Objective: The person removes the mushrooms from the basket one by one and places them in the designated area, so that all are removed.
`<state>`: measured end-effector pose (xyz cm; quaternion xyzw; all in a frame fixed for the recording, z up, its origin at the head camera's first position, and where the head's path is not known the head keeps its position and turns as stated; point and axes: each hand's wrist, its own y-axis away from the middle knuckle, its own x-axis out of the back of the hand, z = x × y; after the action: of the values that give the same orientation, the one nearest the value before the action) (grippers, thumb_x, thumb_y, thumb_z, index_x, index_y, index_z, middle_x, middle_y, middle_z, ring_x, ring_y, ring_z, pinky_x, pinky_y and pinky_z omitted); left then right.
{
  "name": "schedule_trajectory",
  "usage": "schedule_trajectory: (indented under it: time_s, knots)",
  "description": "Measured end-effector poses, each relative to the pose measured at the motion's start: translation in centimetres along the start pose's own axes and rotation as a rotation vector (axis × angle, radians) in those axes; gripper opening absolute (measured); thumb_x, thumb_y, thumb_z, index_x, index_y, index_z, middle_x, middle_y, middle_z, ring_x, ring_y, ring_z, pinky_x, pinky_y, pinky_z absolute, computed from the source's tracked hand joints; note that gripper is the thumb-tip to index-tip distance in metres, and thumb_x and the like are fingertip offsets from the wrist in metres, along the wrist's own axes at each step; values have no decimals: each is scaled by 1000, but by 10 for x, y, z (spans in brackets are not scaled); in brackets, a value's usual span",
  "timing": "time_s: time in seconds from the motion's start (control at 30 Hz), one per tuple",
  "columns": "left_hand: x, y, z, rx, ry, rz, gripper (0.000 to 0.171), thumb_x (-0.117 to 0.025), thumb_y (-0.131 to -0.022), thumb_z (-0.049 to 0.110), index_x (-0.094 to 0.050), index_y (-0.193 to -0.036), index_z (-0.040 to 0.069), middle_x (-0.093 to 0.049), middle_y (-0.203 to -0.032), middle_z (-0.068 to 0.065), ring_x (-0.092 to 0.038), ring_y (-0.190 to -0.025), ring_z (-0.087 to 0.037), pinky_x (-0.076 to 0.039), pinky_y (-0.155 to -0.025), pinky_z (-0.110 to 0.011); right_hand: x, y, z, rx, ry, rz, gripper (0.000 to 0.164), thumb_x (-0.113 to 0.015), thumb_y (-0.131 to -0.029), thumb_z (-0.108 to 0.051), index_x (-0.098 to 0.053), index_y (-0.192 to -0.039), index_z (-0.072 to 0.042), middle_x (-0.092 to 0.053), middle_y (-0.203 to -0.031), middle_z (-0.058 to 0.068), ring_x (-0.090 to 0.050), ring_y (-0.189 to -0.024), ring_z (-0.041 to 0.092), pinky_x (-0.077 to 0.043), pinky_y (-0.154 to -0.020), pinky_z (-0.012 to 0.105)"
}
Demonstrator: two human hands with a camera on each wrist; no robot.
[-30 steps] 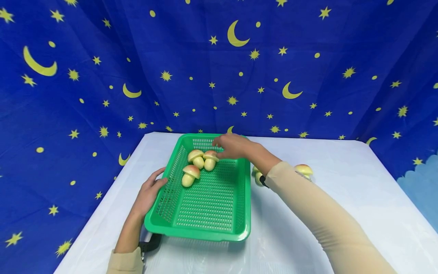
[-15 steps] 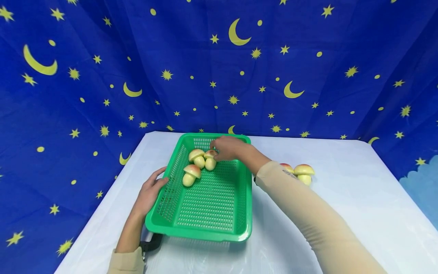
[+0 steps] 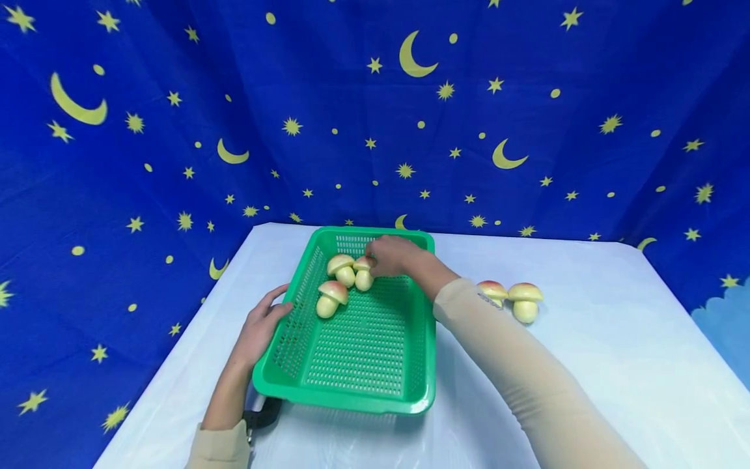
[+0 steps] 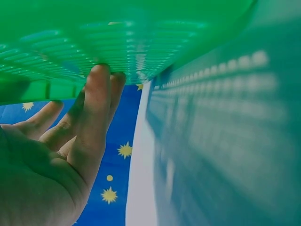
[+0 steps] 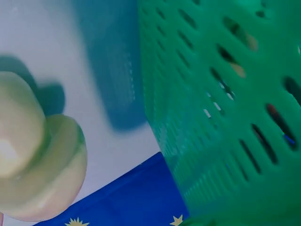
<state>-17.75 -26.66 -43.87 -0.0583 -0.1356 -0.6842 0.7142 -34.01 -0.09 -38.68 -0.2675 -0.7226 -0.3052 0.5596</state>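
Observation:
A green perforated plastic basket (image 3: 346, 402) is in the middle of the table in the head view. My left hand (image 3: 260, 329) holds its left side, the thumb at the rim; the left wrist view shows its fingers (image 4: 96, 101) against the outside of the perforated plastic. Inside, my right hand (image 3: 391, 255) grips the cap of a model mushroom (image 3: 364, 281), covering part of it. Two more mushrooms, one touching or very near it (image 3: 342, 269) and one nearer me (image 3: 331, 299), lie beside it. The right wrist view does not show the right hand's fingers.
Right of the basket, two mushrooms lie on the white table (image 3: 586, 365): one in full sight (image 3: 525, 303), another (image 3: 493, 290) partly behind the right sleeve (image 3: 498, 345). A blue cloth (image 3: 351, 98) with moons and stars hangs behind the table.
My right hand has moved slightly down and left, its fingers closing on the mushroom's cap. The right forearm has shifted, uncovering more of the mushrooms on the table. The left hand keeps its hold.

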Motion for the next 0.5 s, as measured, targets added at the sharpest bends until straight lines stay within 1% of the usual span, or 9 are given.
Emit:
schedule_trajectory:
  time_s: [0.1, 0.23, 0.37, 0.5]
  knots:
    - [0, 0, 1, 17, 16, -2, 50, -51, -100, 36, -40, -146, 21, -60, -117, -23, -66, -82, -29, -55, -68, -40, -2, -1, 0, -25, 16, -6, 17, -64, -85, -19, -51, -75, -18, -45, -73, -1, -43, -69, 16, -38, -61, 32]
    - [0, 0, 2, 17, 10, -1, 51, -51, -100, 36, -40, -147, 20, -60, -119, -23, -66, -83, -29, -55, -69, -39, -5, -2, 0, -48, 29, -2, 10, -64, -86, -20, -57, -80, -17, -50, -77, 0, -46, -72, 17, -41, -64, 34]
    - [0, 0, 1, 16, 6, 3, 51, -51, -100, 37, -40, -146, 21, -60, -119, -23, -66, -82, -28, -55, -69, -39, -10, -3, 1, -49, 35, 6, 4, -62, -87, -20, -60, -85, -17, -54, -79, 0, -49, -74, 18, -42, -66, 35]
    - [0, -1, 0, 27, 17, 13, 49, -51, -99, 37, -42, -145, 23, -61, -118, -22, -66, -82, -29, -55, -68, -39, -13, -5, 1, -39, 33, 26, 6, -61, -88, -21, -59, -84, -17, -55, -76, -1, -49, -72, 18, -42, -66, 34]
